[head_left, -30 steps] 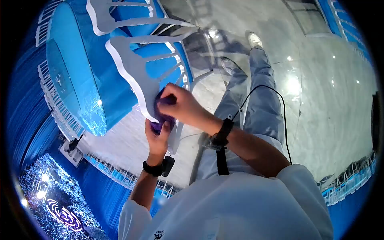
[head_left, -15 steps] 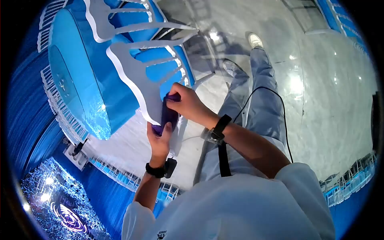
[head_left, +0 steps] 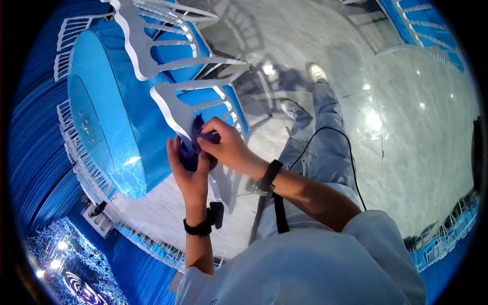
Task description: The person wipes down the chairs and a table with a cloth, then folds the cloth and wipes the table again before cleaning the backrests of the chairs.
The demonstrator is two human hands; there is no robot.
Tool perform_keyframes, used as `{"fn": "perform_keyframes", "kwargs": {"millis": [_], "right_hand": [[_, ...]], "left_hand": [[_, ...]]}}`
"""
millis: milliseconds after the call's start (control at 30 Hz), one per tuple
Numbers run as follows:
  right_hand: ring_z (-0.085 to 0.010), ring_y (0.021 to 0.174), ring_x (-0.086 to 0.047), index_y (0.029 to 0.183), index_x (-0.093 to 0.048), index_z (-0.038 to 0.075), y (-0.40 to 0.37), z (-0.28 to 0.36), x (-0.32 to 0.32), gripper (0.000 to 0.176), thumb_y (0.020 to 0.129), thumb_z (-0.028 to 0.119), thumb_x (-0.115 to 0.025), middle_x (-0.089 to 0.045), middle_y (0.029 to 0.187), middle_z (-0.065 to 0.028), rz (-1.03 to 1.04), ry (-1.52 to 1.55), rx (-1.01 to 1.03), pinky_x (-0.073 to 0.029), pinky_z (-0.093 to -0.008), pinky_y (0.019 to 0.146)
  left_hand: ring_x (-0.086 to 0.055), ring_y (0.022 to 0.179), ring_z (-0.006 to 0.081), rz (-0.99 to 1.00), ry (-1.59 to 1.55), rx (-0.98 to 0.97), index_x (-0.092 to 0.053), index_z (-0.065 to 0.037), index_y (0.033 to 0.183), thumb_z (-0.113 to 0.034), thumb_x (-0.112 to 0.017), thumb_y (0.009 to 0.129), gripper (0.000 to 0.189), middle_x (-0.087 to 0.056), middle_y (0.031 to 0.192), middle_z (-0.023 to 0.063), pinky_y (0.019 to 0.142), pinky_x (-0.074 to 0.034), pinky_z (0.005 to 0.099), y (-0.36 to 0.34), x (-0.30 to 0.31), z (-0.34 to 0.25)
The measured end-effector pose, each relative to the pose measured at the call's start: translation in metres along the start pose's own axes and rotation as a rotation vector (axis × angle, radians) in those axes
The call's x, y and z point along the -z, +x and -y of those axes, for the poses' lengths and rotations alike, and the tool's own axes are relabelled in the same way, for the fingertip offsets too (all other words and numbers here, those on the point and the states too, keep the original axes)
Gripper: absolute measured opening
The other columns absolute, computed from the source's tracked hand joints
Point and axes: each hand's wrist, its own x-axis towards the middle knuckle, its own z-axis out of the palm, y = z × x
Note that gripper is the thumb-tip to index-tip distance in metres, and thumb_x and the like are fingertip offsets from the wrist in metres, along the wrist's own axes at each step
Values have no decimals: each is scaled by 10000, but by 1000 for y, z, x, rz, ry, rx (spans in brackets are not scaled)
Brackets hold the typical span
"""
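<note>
"Two bare hands, nearest first. State of grip?"

"Left hand [head_left: 192, 180]: thumb and fingers parted around a bunch of purple cloth [head_left: 189, 158], palm side up. Right hand [head_left: 231, 150]: narrow pinch, thumb and fingertips on a fold of the same cloth."

"Location of cloth?"

"At the lower end of the white chair back [head_left: 175, 109], against the top edge. Wrapped fully round or only pressed on: impossible to tell."

"State of progress?"

"Under way, by judgement. Done: cloth brought to the chair back, both hands in contact. Not done: cloth unsettled, creased, one loose tip upward; no release by either hand. Upper stretch of the chair back bare. Amount left: not readable from here."

"Any change from half a second earlier?"

"Cloth: formerly a longer, flatter strip between the hands; now gathered, with folds spread sideways. Left fingers: formerly mostly hidden behind the chair back; now in sight beyond the edge. Chair back: lower in view."

"Farther items?"

"One second white chair [head_left: 140, 61], beside the first. One rounded blue table [head_left: 109, 129], just beyond. Farther off, rows of chairs [head_left: 157, 251] and one bright screen [head_left: 76, 264]."
</note>
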Motion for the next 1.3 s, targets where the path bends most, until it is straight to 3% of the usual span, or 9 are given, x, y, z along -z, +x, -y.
{"fn": "perform_keyframes", "kwargs": {"millis": [133, 200, 367, 467, 600, 800, 867, 1067, 1300], "right_hand": [[-246, 776, -629, 900, -533, 8, 12, -57, 13, 215, 794, 61, -712, -632, 847, -138, -30, 2, -206, -487, -337, 690], [-246, 769, -634, 910, -535, 10, 13, -58, 15, 220, 790, 55, -715, -641, 834, -143, -19, -27, -237, -488, -330, 690], [-290, 792, -662, 880, -561, -3, 11, -10, 12, 170, 794, 46, -700, -654, 825, -152, 78, -28, 5, -497, -349, 675], [-164, 817, -631, 926, -557, 7, 17, -4, 21, 174, 838, 58, -698, -652, 864, -95, 199, -49, -112, -494, -293, 729], [-161, 793, -622, 930, -544, 5, 21, -20, 26, 194, 842, 79, -701, -649, 842, -113, 157, -117, -157, -492, -312, 671], [-309, 800, -622, 884, -522, 8, 13, -21, 8, 190, 792, 45, -684, -603, 872, -144, 59, -178, 96, -488, -382, 692], [-309, 803, -618, 880, -527, 13, 10, -4, 5, 187, 794, 55, -687, -594, 876, -138, 118, -61, 44, -487, -376, 695], [-252, 773, -630, 906, -525, 3, 17, -41, 18, 190, 788, 34, -671, -607, 817, -149, 74, -51, -138, -480, -357, 646], [-302, 809, -600, 911, -508, 10, 14, -1, 7, 191, 816, 73, -662, -584, 871, -149, 160, -78, 46, -474, -374, 701]], "left_hand": [[-548, 1090, 211, 79, 88, 23, -280, 7, 1440, 38, -654, 819, 725, -540, 1214, 129, 934, -466, 321, 27, -10, 6], [-557, 1055, 191, 252, -128, 255, -276, 18, 1422, -9, -665, 781, 751, -554, 1151, 115, 910, -462, 306, 34, -3, -4], [-535, 1050, 169, 200, -142, 120, -319, 16, 1400, 1, -613, 795, 672, -544, 1159, 95, 937, -427, 306, 35, -3, 4], [-569, 1019, 172, 169, -151, 171, -331, 2, 1406, -48, -576, 850, 610, -572, 1161, 100, 875, -477, 308, 32, 1, 13], [-573, 1024, 189, 148, -140, 127, -318, 18, 1414, -76, -583, 861, 620, -559, 1183, 119, 890, -480, 305, 31, 0, 16], [-530, 1128, 222, 154, -141, 188, -270, 28, 1461, -165, -546, 825, 720, -505, 1260, 135, 1007, -421, 329, 32, 5, 21], [-533, 1134, 233, 150, -489, 145, -266, 20, 1470, -199, -507, 813, 733, -493, 1278, 124, 1017, -417, 343, 31, 1, 26], [-519, 1137, 224, 123, -131, 195, -341, 29, 1431, -120, -484, 813, 652, -489, 1291, 107, 1003, -410, 331, 30, 7, 20], [-507, 1216, 260, 47, -484, 244, -291, -12, 1470, -196, -451, 837, 678, -468, 1357, 133, 1018, -419, 372, 26, 7, 34]]}}
